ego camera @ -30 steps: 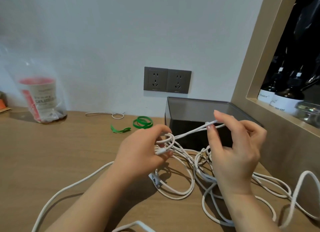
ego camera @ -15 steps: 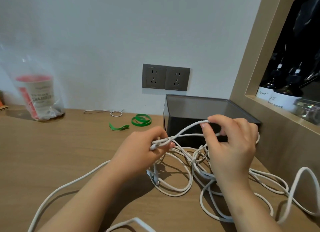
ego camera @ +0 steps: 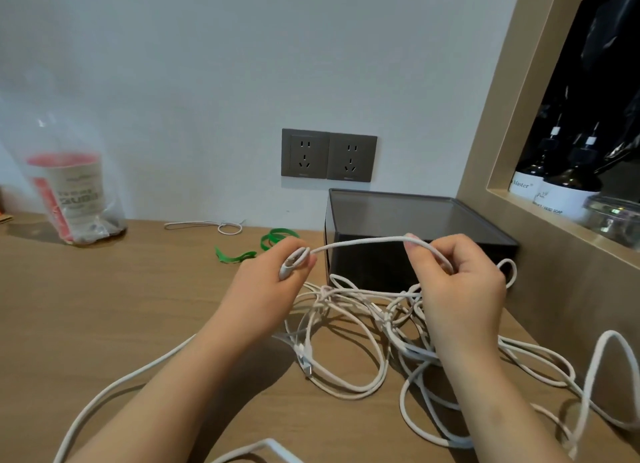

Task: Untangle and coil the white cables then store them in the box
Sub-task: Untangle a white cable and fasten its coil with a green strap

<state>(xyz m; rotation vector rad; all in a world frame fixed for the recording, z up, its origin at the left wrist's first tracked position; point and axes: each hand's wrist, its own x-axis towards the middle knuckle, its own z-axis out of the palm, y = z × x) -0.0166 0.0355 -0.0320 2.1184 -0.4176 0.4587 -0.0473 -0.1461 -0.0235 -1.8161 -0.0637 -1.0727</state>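
A tangle of white cables [ego camera: 353,327] lies on the wooden desk in front of a dark open box [ego camera: 408,216]. My left hand [ego camera: 273,282] pinches the plug end of one white cable. My right hand [ego camera: 457,282] grips the same cable a short way along, so a raised stretch [ego camera: 363,242] spans between the hands in front of the box. More cable loops trail right and down to the frame's lower edge.
Green cable ties [ego camera: 273,239] and a small thin white cord [ego camera: 207,225] lie near the wall. A bagged cup [ego camera: 69,196] stands far left. Twin wall sockets [ego camera: 329,156] sit above the box. A wooden shelf frame with bottles [ego camera: 561,189] borders the right.
Both hands have lifted and pulled apart, drawing one cable out of the tangle into a taut arc between them. The plug end now shows in my left hand.
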